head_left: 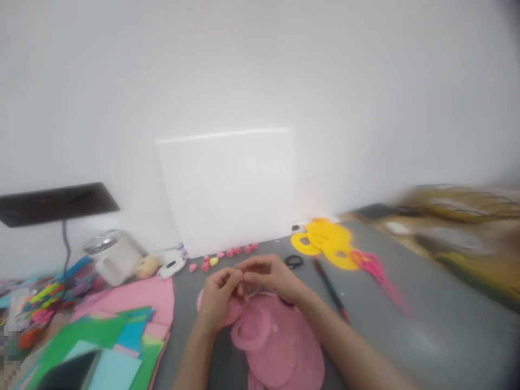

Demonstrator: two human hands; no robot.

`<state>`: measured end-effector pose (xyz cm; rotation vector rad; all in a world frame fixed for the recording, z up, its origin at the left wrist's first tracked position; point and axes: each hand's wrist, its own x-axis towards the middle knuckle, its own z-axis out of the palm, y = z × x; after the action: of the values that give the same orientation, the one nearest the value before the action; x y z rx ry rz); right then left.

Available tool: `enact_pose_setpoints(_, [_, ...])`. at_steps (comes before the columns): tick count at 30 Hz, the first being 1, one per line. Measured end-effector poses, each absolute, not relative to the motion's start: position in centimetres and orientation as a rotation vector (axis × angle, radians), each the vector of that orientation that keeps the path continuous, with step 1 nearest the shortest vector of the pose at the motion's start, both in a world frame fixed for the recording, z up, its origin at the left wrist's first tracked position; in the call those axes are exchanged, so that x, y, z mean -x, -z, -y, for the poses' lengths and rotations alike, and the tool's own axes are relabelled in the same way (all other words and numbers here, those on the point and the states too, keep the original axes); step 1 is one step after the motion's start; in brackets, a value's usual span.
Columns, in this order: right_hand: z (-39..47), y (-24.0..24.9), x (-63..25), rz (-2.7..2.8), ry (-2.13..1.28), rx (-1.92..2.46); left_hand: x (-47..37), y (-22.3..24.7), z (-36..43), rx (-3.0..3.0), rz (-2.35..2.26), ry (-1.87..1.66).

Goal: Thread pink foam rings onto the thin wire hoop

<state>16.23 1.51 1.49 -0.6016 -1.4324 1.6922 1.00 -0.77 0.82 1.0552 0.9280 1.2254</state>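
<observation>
Near the middle of the desk, my left hand (221, 295) and my right hand (270, 273) meet at their fingertips, both pinched closed. Whatever lies between the fingers is too small and blurred to make out. A pink paper piece (232, 313) shows on either side of my left hand; whether it is held or lies underneath, I cannot tell. Just below the hands lie several overlapping pink paper cutouts (303, 341), with a pink ring (252, 329) on top. Beyond my right hand, the black loop of a scissor handle (294, 261) pokes out.
Small heart-shaped beads (230, 253) line the foot of a white board (231, 189). Rightward are a black-and-red pen (331, 290), yellow paper cutouts (329, 238) and pink scissors (379, 276). Coloured sheets (89, 333), a white mug (116, 260) and a dark screen (60, 203) occupy the left.
</observation>
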Motion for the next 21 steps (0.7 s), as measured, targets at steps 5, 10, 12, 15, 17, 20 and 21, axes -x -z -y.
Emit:
enact_pose_setpoints(5, [-1.4,-1.7,-16.0,1.461,-1.488,0.676,-0.9,-0.1,0.5,-1.078,-0.978,-1.243])
enact_pose_setpoints(10, [-1.4,-1.8,-15.8,1.472,-1.411,0.688,-0.7,-0.5,0.7,-1.135,-0.998,-1.208])
enact_pose_setpoints(12, [-1.4,-1.7,-15.7,1.473,-1.330,0.715,-0.6,-0.8,0.8,-1.131,-0.965,-1.204])
enact_pose_setpoints(15, [-1.4,-1.7,-15.5,1.510,-1.116,0.740,-0.5,-1.2,0.9,-1.078,-0.865,-1.203])
enact_pose_setpoints(17, [-1.5,-1.6,-15.4,1.568,-0.964,0.731,-0.5,-1.3,0.9,-1.065,-0.817,-1.172])
enact_pose_setpoints(20, [-1.7,-1.2,-15.2,1.632,-0.812,0.704,-0.4,-1.2,0.9,-1.084,-0.797,-1.140])
enact_pose_setpoints(21, [-1.8,-1.1,-15.2,1.642,-0.773,0.702,-0.4,-1.1,0.9,-1.085,-0.793,-1.135])
